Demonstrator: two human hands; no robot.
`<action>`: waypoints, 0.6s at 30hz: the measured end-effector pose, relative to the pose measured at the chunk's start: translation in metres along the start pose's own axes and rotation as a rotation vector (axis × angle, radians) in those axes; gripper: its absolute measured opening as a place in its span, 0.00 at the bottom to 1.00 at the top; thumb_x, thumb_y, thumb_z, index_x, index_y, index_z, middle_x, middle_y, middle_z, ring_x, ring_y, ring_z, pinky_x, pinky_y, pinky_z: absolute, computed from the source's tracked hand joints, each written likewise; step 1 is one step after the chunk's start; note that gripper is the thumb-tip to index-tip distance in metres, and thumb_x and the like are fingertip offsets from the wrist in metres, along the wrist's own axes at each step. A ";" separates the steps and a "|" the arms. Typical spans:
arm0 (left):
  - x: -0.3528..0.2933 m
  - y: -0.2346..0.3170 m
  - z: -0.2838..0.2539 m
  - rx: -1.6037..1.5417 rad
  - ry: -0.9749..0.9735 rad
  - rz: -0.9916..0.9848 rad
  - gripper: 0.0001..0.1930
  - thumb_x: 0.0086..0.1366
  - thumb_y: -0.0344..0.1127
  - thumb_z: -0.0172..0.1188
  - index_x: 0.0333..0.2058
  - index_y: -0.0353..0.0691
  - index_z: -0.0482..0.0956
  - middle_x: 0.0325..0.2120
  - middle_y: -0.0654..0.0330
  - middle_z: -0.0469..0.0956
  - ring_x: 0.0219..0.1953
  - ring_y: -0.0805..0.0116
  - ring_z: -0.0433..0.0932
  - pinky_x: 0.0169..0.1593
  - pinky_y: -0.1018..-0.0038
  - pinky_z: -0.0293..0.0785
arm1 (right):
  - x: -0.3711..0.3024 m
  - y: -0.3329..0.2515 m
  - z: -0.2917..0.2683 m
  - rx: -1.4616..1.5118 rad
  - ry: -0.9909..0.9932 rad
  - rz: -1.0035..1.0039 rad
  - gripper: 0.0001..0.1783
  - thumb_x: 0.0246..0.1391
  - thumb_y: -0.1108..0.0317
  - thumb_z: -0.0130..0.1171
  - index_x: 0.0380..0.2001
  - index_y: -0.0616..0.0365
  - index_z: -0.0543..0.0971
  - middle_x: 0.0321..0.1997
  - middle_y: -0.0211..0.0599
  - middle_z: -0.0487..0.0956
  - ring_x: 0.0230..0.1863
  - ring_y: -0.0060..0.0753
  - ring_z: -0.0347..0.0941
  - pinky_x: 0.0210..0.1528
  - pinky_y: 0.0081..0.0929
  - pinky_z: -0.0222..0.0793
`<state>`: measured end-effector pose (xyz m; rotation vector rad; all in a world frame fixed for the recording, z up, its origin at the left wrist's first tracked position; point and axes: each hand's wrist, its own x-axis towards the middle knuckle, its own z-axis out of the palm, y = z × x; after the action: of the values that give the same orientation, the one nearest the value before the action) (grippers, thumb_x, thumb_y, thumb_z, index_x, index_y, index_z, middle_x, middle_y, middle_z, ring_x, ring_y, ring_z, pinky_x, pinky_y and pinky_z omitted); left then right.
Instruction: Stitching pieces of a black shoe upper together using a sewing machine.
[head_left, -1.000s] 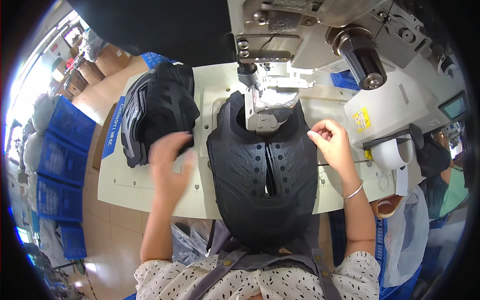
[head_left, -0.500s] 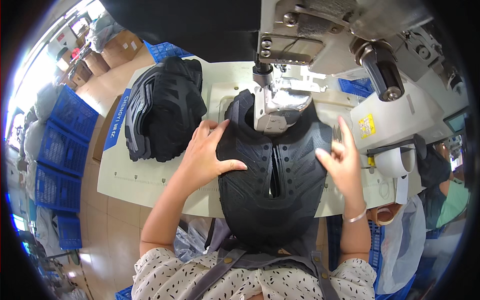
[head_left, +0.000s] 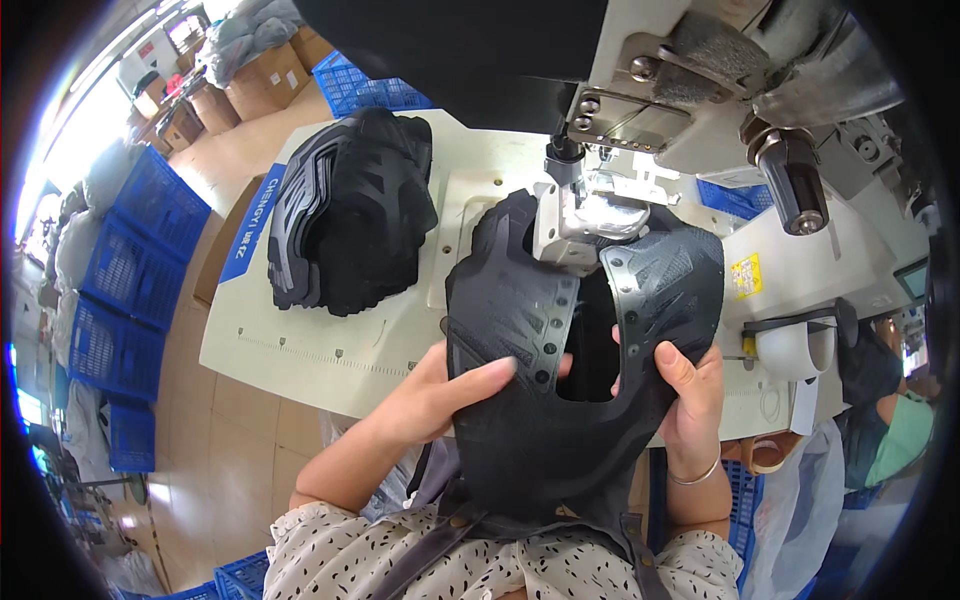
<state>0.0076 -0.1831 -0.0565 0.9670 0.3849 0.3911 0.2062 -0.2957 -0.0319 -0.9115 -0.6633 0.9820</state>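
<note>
A black shoe upper (head_left: 540,450) with eyelet holes lies between my hands, its far end at the metal foot of a sewing machine (head_left: 572,235). Its middle slit is spread into a wide gap. On its left side my left hand (head_left: 425,395) grips it, thumb on top and fingers underneath, one fingertip showing in the gap. My right hand (head_left: 692,395) holds the right side likewise, thumb above and fingers partly hidden below. The right flap tilts upward. A stack of similar black uppers (head_left: 365,215) rests on the pale table to the left.
The machine's arm (head_left: 680,80) overhangs the work. A black knob (head_left: 792,190) juts down at right, above a white cup-shaped part (head_left: 795,350). Blue crates (head_left: 125,310) stand on the floor at left. A clear plastic bag (head_left: 795,510) hangs at lower right.
Both hands have moved nearer to me and taken hold of the upper's sides. Its slit has widened and the right flap has lifted. A pointed grey thing by my right fingers no longer shows.
</note>
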 end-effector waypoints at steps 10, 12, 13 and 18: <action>0.033 0.024 0.039 -0.039 0.152 0.324 0.23 0.55 0.26 0.45 0.51 0.25 0.61 0.45 0.42 0.71 0.46 0.59 0.73 0.49 0.67 0.71 | 0.011 0.003 -0.007 0.092 0.118 0.051 0.17 0.55 0.71 0.46 0.46 0.68 0.67 0.41 0.48 0.76 0.33 0.33 0.76 0.37 0.26 0.75; 0.041 0.033 0.040 -0.043 0.147 0.310 0.23 0.55 0.26 0.46 0.51 0.25 0.61 0.45 0.42 0.71 0.45 0.59 0.74 0.49 0.68 0.71 | 0.021 0.000 -0.011 0.118 0.101 0.034 0.17 0.55 0.71 0.45 0.47 0.68 0.67 0.41 0.48 0.76 0.34 0.33 0.76 0.37 0.26 0.75; 0.043 0.035 0.041 -0.048 0.148 0.299 0.22 0.55 0.26 0.46 0.51 0.25 0.61 0.44 0.42 0.71 0.44 0.59 0.74 0.48 0.68 0.72 | 0.022 0.000 -0.013 0.143 0.079 0.020 0.17 0.54 0.72 0.45 0.47 0.68 0.67 0.42 0.48 0.76 0.34 0.33 0.76 0.37 0.26 0.75; 0.048 0.032 0.038 0.016 0.107 0.335 0.21 0.57 0.25 0.46 0.50 0.24 0.61 0.44 0.40 0.71 0.44 0.58 0.74 0.48 0.67 0.73 | 0.016 0.003 -0.016 0.062 0.043 -0.105 0.19 0.53 0.72 0.47 0.48 0.68 0.65 0.43 0.50 0.75 0.40 0.34 0.74 0.45 0.27 0.72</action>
<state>0.0625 -0.1711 -0.0170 1.0307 0.3227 0.7468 0.2250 -0.2856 -0.0411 -0.8327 -0.6343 0.8820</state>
